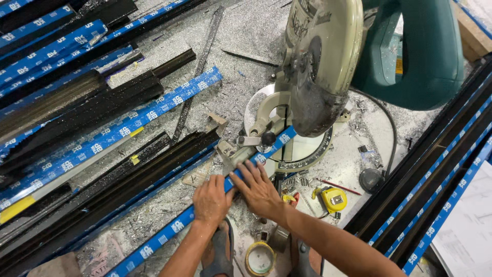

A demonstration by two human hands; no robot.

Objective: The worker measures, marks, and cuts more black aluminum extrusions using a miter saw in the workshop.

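A long metal profile wrapped in blue film [174, 225] lies diagonally across the base of a miter saw [318, 66], its far end under the raised blade guard. My left hand [211, 201] presses flat on the profile. Beside it, my right hand [258, 189] also rests on the profile with fingers spread, closer to the saw's fence. Neither hand grips anything.
Stacks of black and blue-filmed profiles [92, 128] lie to the left, and more [435, 174] to the right. Metal shavings cover the floor. A yellow tape measure [333, 199], a red pencil [338, 186] and a tape roll [260, 258] lie near my sandalled feet.
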